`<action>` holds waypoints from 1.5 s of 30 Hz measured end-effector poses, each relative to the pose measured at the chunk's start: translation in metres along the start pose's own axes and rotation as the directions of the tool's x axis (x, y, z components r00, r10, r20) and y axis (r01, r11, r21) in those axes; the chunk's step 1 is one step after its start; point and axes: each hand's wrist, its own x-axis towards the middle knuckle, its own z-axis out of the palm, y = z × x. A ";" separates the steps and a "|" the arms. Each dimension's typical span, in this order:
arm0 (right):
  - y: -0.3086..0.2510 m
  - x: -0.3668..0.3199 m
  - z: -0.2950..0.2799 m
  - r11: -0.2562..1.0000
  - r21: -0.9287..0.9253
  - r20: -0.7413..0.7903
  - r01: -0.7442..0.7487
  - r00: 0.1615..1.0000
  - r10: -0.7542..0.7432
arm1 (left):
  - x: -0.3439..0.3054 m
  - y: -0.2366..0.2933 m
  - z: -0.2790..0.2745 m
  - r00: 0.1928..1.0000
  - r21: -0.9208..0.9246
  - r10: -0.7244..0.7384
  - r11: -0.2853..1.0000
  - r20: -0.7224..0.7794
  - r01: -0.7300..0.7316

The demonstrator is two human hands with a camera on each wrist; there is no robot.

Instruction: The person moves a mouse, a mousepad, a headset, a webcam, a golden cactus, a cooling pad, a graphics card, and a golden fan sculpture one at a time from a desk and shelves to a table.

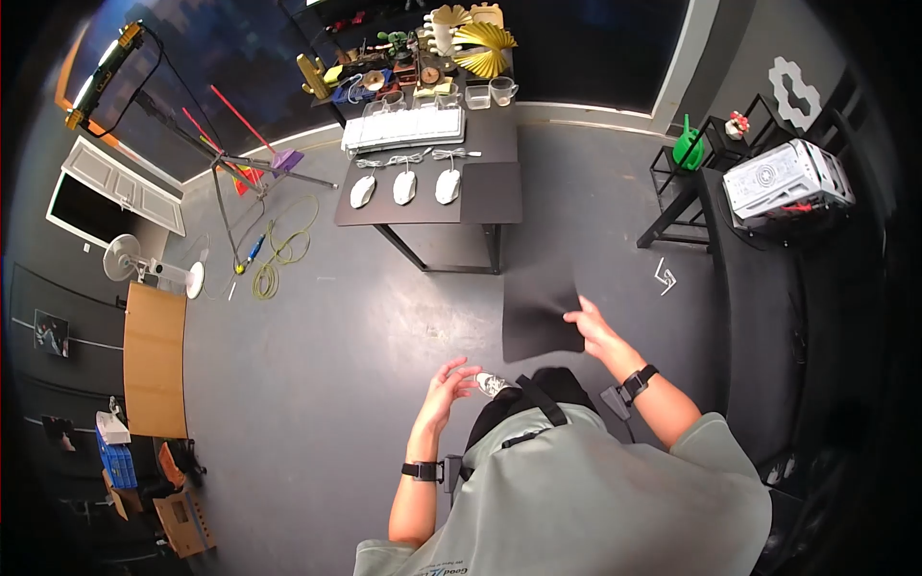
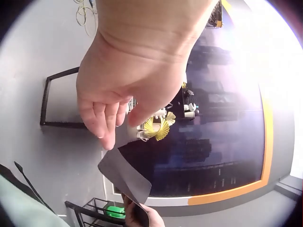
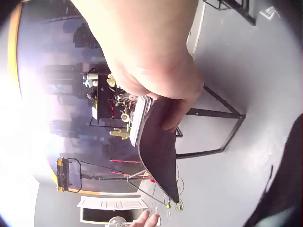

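My right hand (image 1: pixel 597 328) pinches a thin black mouse pad (image 1: pixel 538 322) by its right edge. The pad hangs in front of my legs and bows in the right wrist view. My left hand (image 1: pixel 447 392) is to the left of the pad, its fingers loosely bent and holding nothing. In the left wrist view the pad (image 2: pixel 125 175) shows just below the left fingertips. Ahead, the desk (image 1: pixel 495 211) bears white mice (image 1: pixel 404 187) in a row with their cables bundled behind them. Another dark mouse pad (image 1: pixel 491 192) lies at its right front corner.
White keyboards (image 1: pixel 408 128) lie behind the mice, with clear cups (image 1: pixel 502 91) and ornaments farther back. A black bench (image 1: pixel 768 317) with a white case (image 1: pixel 788 182) stands at right. At left are a light stand (image 1: pixel 226 182), a coiled cable (image 1: pixel 267 278) and a fan (image 1: pixel 144 264).
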 end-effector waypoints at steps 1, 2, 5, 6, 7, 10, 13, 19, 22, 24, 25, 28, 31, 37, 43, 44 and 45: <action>-0.011 0.009 0.006 0.999 0.038 0.010 0.006 1.000 -0.007 | 0.006 0.013 -0.006 1.000 0.041 0.011 0.999 -0.015 -0.010; -0.029 0.019 0.015 0.997 0.076 0.019 0.016 1.000 -0.017 | 0.007 0.023 -0.011 1.000 0.036 0.003 0.999 -0.021 -0.002; -0.060 0.067 0.035 0.996 0.079 -0.051 0.051 0.998 -0.047 | 0.019 0.050 -0.024 0.994 0.077 0.049 0.996 -0.102 -0.042; -0.070 0.083 0.042 0.996 0.037 -0.096 0.076 0.993 -0.072 | 0.022 0.051 -0.029 0.988 0.036 0.036 0.999 -0.151 -0.031; -0.080 0.100 0.048 0.997 0.035 -0.094 0.063 0.994 -0.059 | 0.022 0.051 -0.033 0.980 -0.006 0.017 1.000 -0.200 -0.018; -0.115 0.155 0.063 0.994 -0.020 -0.027 0.110 0.994 -0.110 | 0.025 0.051 -0.041 0.939 -0.080 -0.043 0.997 -0.340 0.017; -0.138 0.214 0.073 0.978 -0.092 -0.032 0.187 0.981 -0.191 | 0.020 0.049 -0.041 0.883 -0.211 -0.083 0.977 -0.463 -0.019; -0.142 0.316 0.071 0.974 -0.227 -0.125 -0.027 0.992 -0.002 | 0.033 0.059 -0.021 0.769 -0.343 -0.182 0.938 -0.613 -0.051; -0.114 0.364 0.052 0.908 -0.378 -0.197 -0.178 0.974 0.109 | 0.045 0.072 -0.005 0.749 -0.356 -0.194 0.933 -0.634 -0.060; -0.092 0.388 0.036 0.827 -0.553 -0.216 -0.102 0.976 -0.023 | 0.053 0.078 0.002 0.727 -0.366 -0.205 0.928 -0.656 -0.069; -0.082 0.396 0.032 0.816 -0.577 -0.196 -0.036 0.976 -0.095 | 0.056 0.079 0.006 0.713 -0.371 -0.207 0.925 -0.670 -0.080; -0.071 0.400 0.023 0.781 -0.624 -0.161 0.023 0.974 -0.158 | 0.062 0.082 0.017 0.685 -0.390 -0.229 0.917 -0.691 -0.087; -0.072 0.398 0.020 0.735 -0.674 -0.099 0.077 0.976 -0.193 | 0.064 0.078 0.025 0.668 -0.414 -0.259 0.907 -0.698 -0.081; -0.094 0.388 0.031 0.703 -0.708 -0.069 0.071 0.983 -0.169 | 0.053 0.060 0.035 0.643 -0.435 -0.281 0.896 -0.713 -0.092; -0.084 0.395 0.027 0.642 -0.766 -0.121 0.039 0.972 -0.203 | 0.019 0.032 0.046 0.594 -0.426 -0.258 0.890 -0.762 -0.160; -0.077 0.399 0.024 0.615 -0.787 -0.115 0.050 0.967 -0.225 | 0.007 0.023 0.048 0.581 -0.430 -0.255 0.884 -0.773 -0.183; -0.073 0.398 0.023 0.576 -0.816 -0.120 0.046 0.962 -0.246 | -0.004 0.012 0.049 0.571 -0.430 -0.245 0.877 -0.783 -0.213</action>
